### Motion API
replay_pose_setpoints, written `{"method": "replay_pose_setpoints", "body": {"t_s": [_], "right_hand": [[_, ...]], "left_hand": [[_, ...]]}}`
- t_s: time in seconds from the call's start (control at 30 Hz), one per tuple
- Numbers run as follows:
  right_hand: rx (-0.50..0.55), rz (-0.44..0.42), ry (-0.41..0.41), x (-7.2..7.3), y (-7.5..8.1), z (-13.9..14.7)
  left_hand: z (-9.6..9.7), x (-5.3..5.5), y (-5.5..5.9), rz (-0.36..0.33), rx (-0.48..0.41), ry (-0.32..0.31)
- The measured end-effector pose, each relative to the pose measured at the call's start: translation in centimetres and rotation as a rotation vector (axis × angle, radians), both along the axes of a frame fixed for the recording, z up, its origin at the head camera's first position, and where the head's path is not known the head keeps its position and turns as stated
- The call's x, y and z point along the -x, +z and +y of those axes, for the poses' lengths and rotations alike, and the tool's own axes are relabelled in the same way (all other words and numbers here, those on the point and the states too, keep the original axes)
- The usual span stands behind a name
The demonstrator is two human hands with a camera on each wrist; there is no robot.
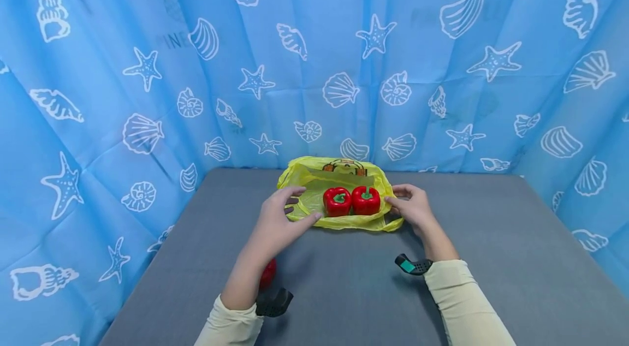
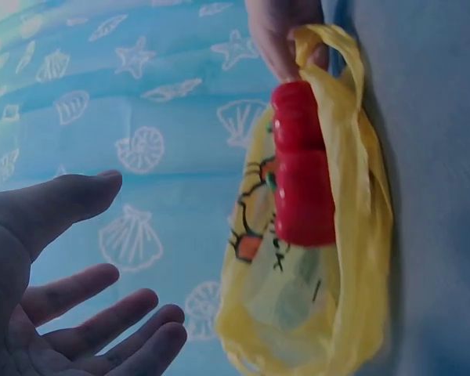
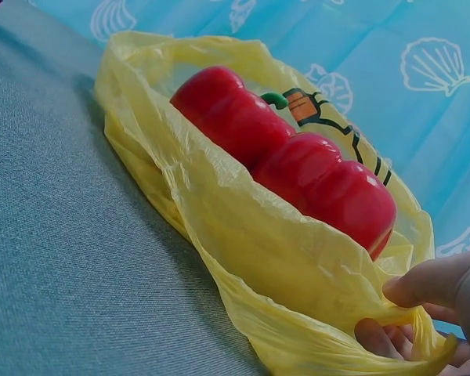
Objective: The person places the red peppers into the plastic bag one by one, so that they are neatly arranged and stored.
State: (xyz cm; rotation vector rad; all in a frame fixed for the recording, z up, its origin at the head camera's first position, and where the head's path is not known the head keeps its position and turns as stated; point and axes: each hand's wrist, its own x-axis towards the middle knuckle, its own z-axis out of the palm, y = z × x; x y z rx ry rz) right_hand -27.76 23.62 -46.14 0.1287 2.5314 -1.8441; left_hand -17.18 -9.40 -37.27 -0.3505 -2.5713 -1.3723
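A yellow plastic bag (image 1: pixel 363 222) lies with its mouth open toward me. Two red bell peppers (image 1: pixel 366 205) with green stems sit side by side in it. My right hand (image 1: pixel 414 205) pinches the bag's right end between thumb and fingers; the right wrist view shows the gathered plastic (image 3: pixel 413 323) in its grip. At the bag's left end, my left hand (image 1: pixel 281 220) is held with its fingers apart and nothing between them. In the left wrist view, a gap separates those fingers (image 2: pixel 110 317) from the bag.
Another red object (image 1: pixel 267 274), partly hidden by my left forearm, lies on the grey table (image 1: pixel 344 291). A blue curtain (image 1: pixel 314 62) with white shell prints hangs behind the table and along its sides. Black bands (image 1: pixel 415 265) are on both wrists.
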Motion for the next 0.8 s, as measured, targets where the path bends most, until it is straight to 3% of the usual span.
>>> {"method": "replay_pose_setpoints", "body": {"t_s": [0.13, 0.43, 0.8], "right_hand": [[0.006, 0.001, 0.001, 0.1, 0.0, 0.0], [0.013, 0.0, 0.005, -0.1, -0.2, 0.0], [0.009, -0.009, 0.003, -0.1, -0.1, 0.0]], "left_hand": [[-1.6, -0.7, -0.6, 0.002, 0.051, 0.037], [-5.0, -2.2, -2.0, -0.074, 0.119, 0.098], [-7.9, -3.3, -3.3, -0.17, 0.095, 0.119]]}}
